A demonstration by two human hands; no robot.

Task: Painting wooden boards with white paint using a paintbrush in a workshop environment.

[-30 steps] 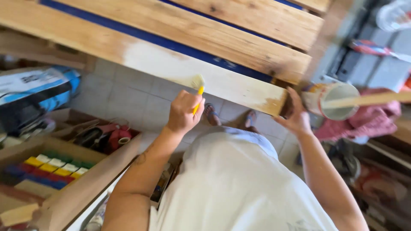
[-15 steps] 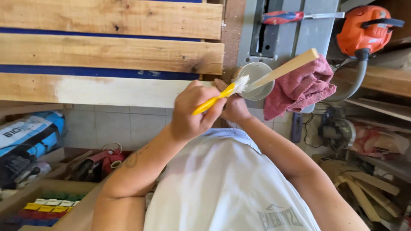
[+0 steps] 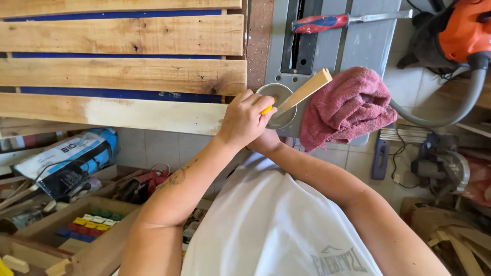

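Observation:
My left hand point(image 3: 244, 118) grips a brush with a yellow handle point(image 3: 266, 109), and the brush tip reaches down into a small round grey cup point(image 3: 279, 99). A flat wooden stick point(image 3: 306, 90) leans out of the cup toward the upper right. My right hand point(image 3: 266, 142) sits under the left hand at the cup's base and is mostly hidden; it seems to hold the cup. Left of the hands lies a wooden pallet point(image 3: 123, 74), whose nearest plank has a white painted patch point(image 3: 153, 115).
A pink towel point(image 3: 349, 105) lies crumpled on a grey table saw point(image 3: 332, 48), where a screwdriver with a red and blue handle point(image 3: 319, 22) rests. An orange vacuum point(image 3: 463, 30) and hose stand right. A bag point(image 3: 66, 158) and a wooden tray of coloured pieces point(image 3: 92, 225) sit lower left.
My left hand has lowered the brush from above the cup's rim into the cup. Earlier the brush was at the white patch on the plank, with the cup held off to the right.

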